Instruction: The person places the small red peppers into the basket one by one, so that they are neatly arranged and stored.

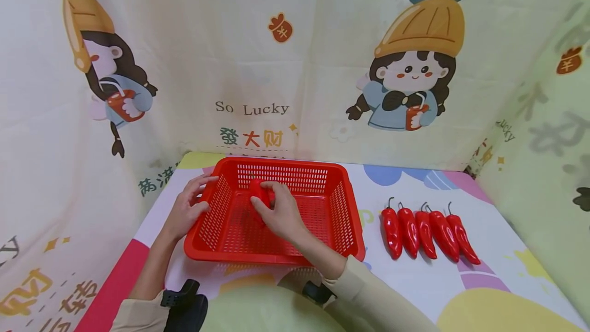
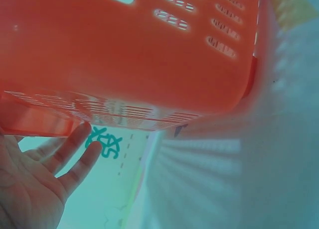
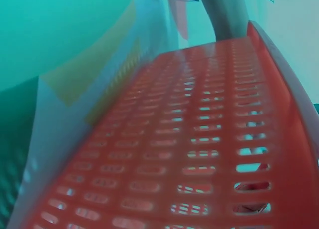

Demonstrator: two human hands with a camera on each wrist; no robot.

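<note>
A red plastic basket (image 1: pixel 295 258) with slotted walls stands on the table. My right hand (image 1: pixel 283 211) reaches inside it and holds a red chili pepper (image 1: pixel 259 192) between thumb and fingers, near the basket's left side. The pepper's stem end points to the far wall, and the hand hides part of its body. On the basket's left rim rests my left hand (image 1: pixel 186 209), its fingers fairly straight. The left wrist view shows those fingers (image 2: pixel 75 176) beside the basket's outer wall (image 2: pixel 134 55). In the right wrist view, a slotted basket wall (image 3: pixel 164 139) blocks sight of the right hand.
Several red chili peppers (image 1: pixel 425 232) lie in a row on the table to the right of the basket, stems pointing away. A printed cloth (image 1: pixel 322 117) hangs behind the table and along both sides. The tabletop (image 1: pixel 369 286) carries a colourful pattern.
</note>
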